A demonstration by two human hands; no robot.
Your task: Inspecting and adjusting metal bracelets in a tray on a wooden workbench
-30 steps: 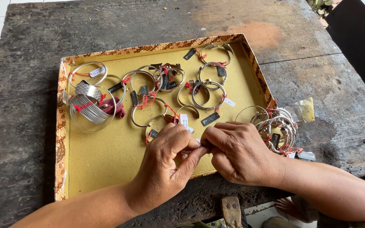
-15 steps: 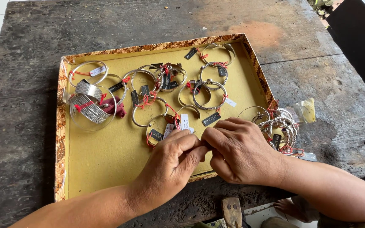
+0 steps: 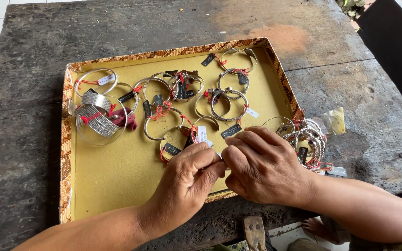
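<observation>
My left hand [image 3: 187, 179] and my right hand [image 3: 264, 167] meet fingertip to fingertip over the front edge of a shallow yellow tray [image 3: 66, 153] with a patterned rim. Both pinch a small white piece [image 3: 218, 155], mostly hidden by the fingers. Just beyond my fingers lie silver bangles [image 3: 164, 123] with red threads and small black and white tags. A wide engraved cuff [image 3: 96, 122] rests at the tray's left end.
A heap of tagged silver bangles [image 3: 310, 139] and a small clear bag [image 3: 333, 120] lie on the dark worn table [image 3: 24, 56] right of the tray. A wooden piece [image 3: 255, 232] sticks up below the table's front edge. A dark object [image 3: 396, 46] stands at the far right.
Both hands stay in the same spot over the tray's front edge; only the fingertips shift slightly against each other.
</observation>
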